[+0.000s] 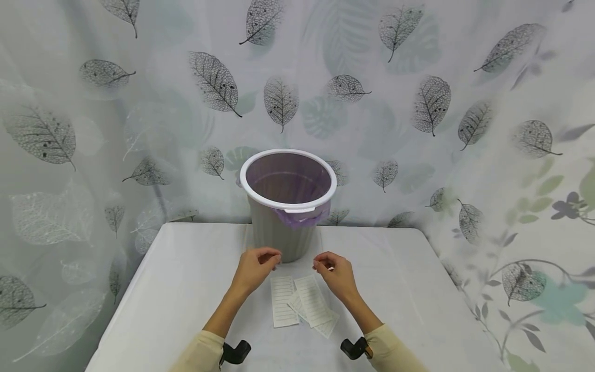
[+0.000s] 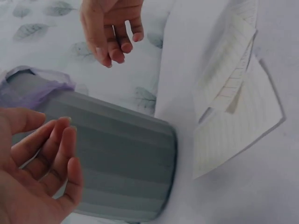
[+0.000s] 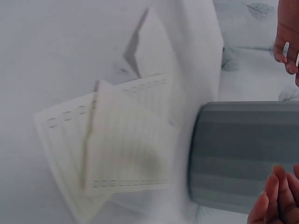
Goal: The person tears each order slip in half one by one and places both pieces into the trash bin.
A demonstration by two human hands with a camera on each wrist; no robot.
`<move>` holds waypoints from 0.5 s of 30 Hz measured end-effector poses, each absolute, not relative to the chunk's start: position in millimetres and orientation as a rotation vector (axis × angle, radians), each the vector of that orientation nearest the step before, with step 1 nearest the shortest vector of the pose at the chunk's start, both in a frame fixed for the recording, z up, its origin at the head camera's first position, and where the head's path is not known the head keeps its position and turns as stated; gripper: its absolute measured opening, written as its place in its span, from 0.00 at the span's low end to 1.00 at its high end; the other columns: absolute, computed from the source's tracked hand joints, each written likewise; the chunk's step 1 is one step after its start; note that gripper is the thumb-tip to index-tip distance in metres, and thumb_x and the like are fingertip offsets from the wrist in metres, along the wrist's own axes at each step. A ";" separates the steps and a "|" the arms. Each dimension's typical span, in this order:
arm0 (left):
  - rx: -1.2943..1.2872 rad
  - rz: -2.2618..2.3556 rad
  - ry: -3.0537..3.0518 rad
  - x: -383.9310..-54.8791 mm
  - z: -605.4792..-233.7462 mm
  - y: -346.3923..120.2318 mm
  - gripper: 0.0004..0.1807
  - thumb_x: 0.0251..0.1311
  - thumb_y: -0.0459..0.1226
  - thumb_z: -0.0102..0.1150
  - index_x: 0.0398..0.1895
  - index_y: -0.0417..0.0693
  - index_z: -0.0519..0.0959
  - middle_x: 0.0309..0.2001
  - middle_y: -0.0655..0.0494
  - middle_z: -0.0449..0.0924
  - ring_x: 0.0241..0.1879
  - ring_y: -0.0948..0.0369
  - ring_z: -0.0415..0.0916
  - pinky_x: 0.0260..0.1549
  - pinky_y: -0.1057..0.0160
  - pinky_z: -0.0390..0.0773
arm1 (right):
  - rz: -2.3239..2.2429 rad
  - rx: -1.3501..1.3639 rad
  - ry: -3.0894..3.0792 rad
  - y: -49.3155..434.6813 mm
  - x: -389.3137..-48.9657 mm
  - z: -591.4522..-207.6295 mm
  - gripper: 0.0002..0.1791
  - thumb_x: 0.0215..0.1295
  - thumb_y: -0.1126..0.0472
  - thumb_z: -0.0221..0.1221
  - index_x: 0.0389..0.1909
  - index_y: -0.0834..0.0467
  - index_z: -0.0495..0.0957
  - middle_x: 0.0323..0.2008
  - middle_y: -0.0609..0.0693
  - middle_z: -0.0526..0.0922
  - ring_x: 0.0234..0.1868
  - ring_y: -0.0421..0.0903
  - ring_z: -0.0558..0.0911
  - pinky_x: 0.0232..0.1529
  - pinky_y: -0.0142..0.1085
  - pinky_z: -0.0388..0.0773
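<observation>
Three lined paper slips (image 1: 284,305) lie on the white table in front of the bin, two of them overlapping on the right. My left hand (image 1: 257,266) hovers above and left of the slips, its fingers loosely bent and holding nothing. Opposite it, my right hand (image 1: 335,274) hangs over their right side, likewise with nothing in its fingers. Both hands are near the base of a grey bin (image 1: 281,230) with a white rim. In the left wrist view, bent fingers of the left hand (image 2: 39,163) overlap the bin's side, and the slips (image 2: 233,116) lie beyond.
A purple bag (image 1: 302,219) lines the bin and folds out under its rim. The bin stands at the back of the table (image 1: 395,299), close to a leaf-patterned curtain (image 1: 307,77). A black wrist camera (image 1: 236,352) is strapped on each forearm.
</observation>
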State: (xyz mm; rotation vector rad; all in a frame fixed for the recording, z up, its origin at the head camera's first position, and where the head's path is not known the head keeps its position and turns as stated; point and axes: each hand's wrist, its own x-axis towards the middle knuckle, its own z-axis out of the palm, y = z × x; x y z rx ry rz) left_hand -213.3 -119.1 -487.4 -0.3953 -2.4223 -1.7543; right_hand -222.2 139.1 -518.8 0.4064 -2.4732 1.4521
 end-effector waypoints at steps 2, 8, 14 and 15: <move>-0.358 -1.774 -2.441 -210.8 -493.9 -118.2 0.04 0.68 0.31 0.66 0.42 0.42 0.89 0.33 0.55 0.87 0.29 0.61 0.82 0.32 0.63 0.81 | 1.422 0.390 -2.488 140.8 -220.3 -525.8 0.03 0.66 0.66 0.69 0.37 0.63 0.86 0.27 0.40 0.86 0.30 0.40 0.84 0.34 0.35 0.82; -0.281 -1.800 -2.487 -209.3 -515.7 -117.7 0.05 0.68 0.30 0.64 0.41 0.41 0.88 0.32 0.55 0.87 0.29 0.58 0.83 0.32 0.63 0.81 | 1.325 0.339 -2.552 143.8 -213.4 -545.1 0.04 0.62 0.69 0.70 0.37 0.63 0.86 0.28 0.42 0.84 0.30 0.42 0.83 0.35 0.36 0.81; -0.243 -1.785 -2.537 -208.5 -537.2 -118.1 0.05 0.66 0.29 0.64 0.40 0.41 0.88 0.30 0.57 0.86 0.27 0.59 0.83 0.29 0.65 0.79 | 1.265 0.283 -2.680 145.3 -206.5 -563.1 0.10 0.59 0.71 0.71 0.41 0.67 0.83 0.28 0.45 0.83 0.31 0.43 0.82 0.34 0.36 0.80; -0.241 -1.782 -2.545 -207.8 -540.2 -118.0 0.05 0.65 0.29 0.64 0.40 0.41 0.89 0.30 0.57 0.86 0.27 0.59 0.83 0.29 0.65 0.79 | 1.264 0.270 -2.699 145.6 -204.9 -565.9 0.12 0.59 0.70 0.72 0.42 0.67 0.83 0.28 0.45 0.83 0.31 0.43 0.81 0.34 0.36 0.80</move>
